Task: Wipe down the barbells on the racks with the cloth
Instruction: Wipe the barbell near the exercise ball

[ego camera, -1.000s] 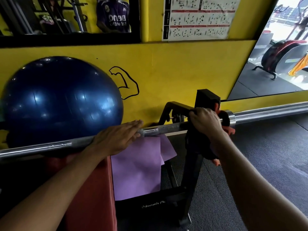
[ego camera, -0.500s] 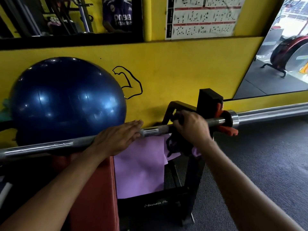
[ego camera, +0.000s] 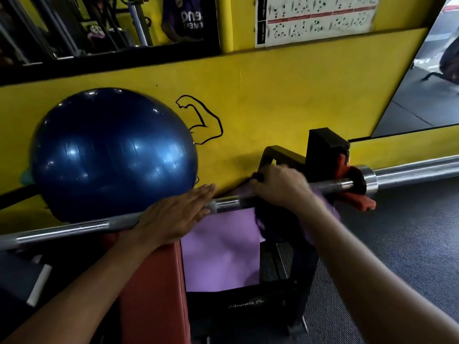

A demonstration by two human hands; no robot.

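hands on barbell [ego camera: 74, 229]: left hand [ego camera: 171, 217] flat, fingers straight; right hand [ego camera: 280, 187] gripping cloth [ego camera: 323, 214] around it.

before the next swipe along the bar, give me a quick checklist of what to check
1. Left hand steadying the barbell, fingers flat on it: ok.
2. Right hand wrapped round the bar with the cloth: ok.
3. Cloth between palm and steel: cannot tell, hand hides it.
4. Bar seated in the rack: ok.
5. Red collar locked on: cannot tell.
6. Bare bar between the hands: not ok, very little left.
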